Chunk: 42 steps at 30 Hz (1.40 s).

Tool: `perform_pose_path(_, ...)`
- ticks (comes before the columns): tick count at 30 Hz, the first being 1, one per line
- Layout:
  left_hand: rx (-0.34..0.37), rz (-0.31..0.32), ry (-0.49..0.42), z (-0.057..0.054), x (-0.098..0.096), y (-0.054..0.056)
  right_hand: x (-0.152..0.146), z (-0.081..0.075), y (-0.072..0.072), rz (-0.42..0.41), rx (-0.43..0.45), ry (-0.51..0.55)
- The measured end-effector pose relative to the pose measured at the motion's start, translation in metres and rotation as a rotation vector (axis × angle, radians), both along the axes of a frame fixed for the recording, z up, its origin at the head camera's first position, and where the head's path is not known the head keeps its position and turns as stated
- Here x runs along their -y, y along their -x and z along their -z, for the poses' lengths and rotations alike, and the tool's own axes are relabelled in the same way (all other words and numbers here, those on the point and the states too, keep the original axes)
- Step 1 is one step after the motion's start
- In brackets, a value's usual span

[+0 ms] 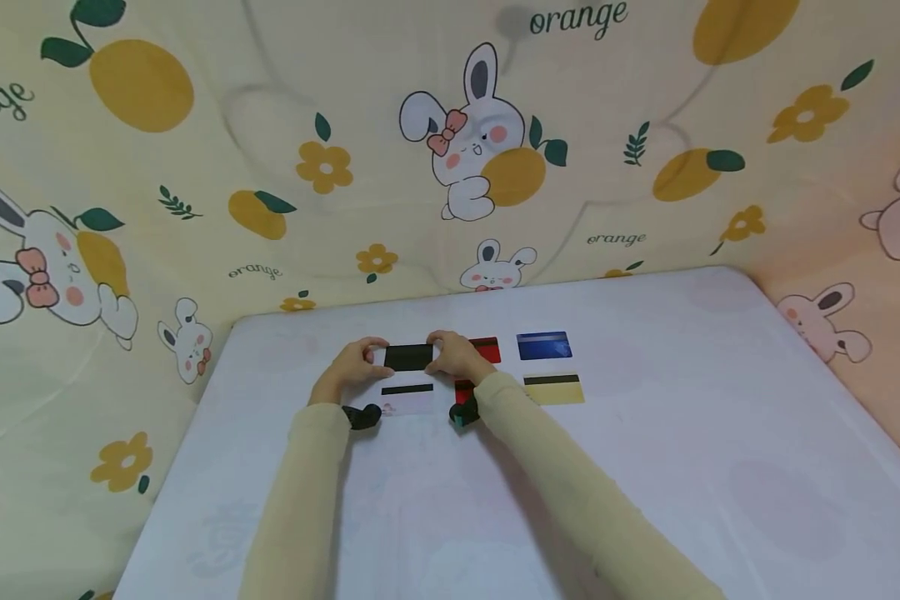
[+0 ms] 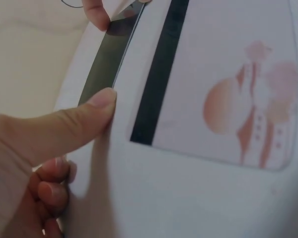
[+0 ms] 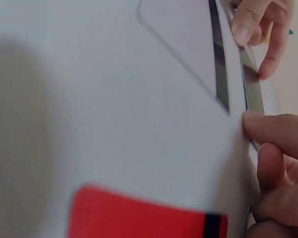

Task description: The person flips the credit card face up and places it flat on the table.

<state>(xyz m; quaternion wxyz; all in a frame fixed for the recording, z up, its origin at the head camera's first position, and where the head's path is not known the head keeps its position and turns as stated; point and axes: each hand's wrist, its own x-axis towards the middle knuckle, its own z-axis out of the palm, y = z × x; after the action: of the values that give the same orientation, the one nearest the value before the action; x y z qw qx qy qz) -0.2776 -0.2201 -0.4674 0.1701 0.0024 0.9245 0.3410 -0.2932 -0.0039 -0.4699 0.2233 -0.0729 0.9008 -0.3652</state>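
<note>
A black card [image 1: 408, 357] lies in the back row of cards on the table. My left hand [image 1: 352, 367] holds its left end, thumb on the near edge and forefinger at the far edge. At the right end, my right hand [image 1: 456, 357] grips it the same way. The left wrist view shows the dark glossy face of the black card [image 2: 103, 64] beside my left thumb. Just in front lies a pale pink card with a black stripe [image 1: 408, 403]. In the right wrist view, my right thumb and fingers [image 3: 280, 148] are at the card's edge.
Right of the black card is a red card [image 1: 487, 349], partly behind my right hand, then a blue card [image 1: 544, 346]. The front row has another red card [image 1: 462, 388], mostly covered by my arm, and a yellow card [image 1: 558, 392]. A patterned cloth [image 1: 330, 242] hangs behind the white table [image 1: 682, 433].
</note>
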Motion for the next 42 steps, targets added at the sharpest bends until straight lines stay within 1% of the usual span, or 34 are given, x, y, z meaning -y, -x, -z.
perform_pose_path(5,0.005,-0.016,-0.017,-0.001,-0.004,0.001,-0.001,0.000,-0.001,-0.041,-0.069,-0.003)
perform_pose_path(7,0.002,-0.019,-0.024,0.000,-0.004,0.002,-0.002,0.000,-0.001,-0.044,-0.092,-0.001)
perform_pose_path(11,0.013,-0.028,-0.037,0.002,-0.002,0.001,-0.005,0.002,-0.003,-0.048,-0.139,-0.009)
perform_pose_path(15,0.013,-0.019,-0.030,0.005,0.000,0.001,-0.006,0.004,-0.004,-0.066,-0.179,-0.015)
perform_pose_path(19,0.005,-0.013,-0.016,0.006,0.001,-0.002,-0.006,0.003,-0.004,-0.078,-0.174,0.009)
perform_pose_path(22,-0.011,-0.003,-0.022,0.004,0.001,-0.004,-0.006,0.000,-0.004,-0.086,-0.150,0.037)
perform_pose_path(25,-0.053,0.014,-0.040,0.004,0.004,-0.005,-0.008,-0.001,-0.004,-0.092,-0.114,0.089)
perform_pose_path(29,-0.135,0.042,-0.059,0.002,0.008,-0.007,-0.013,-0.001,-0.004,-0.094,-0.090,0.167)
perform_pose_path(34,-0.202,0.069,-0.081,-0.004,0.007,-0.008,-0.019,-0.002,-0.006,-0.110,-0.129,0.199)
perform_pose_path(39,-0.254,0.091,-0.096,-0.013,0.003,-0.011,-0.025,-0.007,-0.006,-0.106,-0.153,0.261)
perform_pose_path(42,-0.271,0.090,-0.104,-0.018,0.002,-0.013,-0.026,-0.009,-0.005,-0.108,-0.164,0.298)
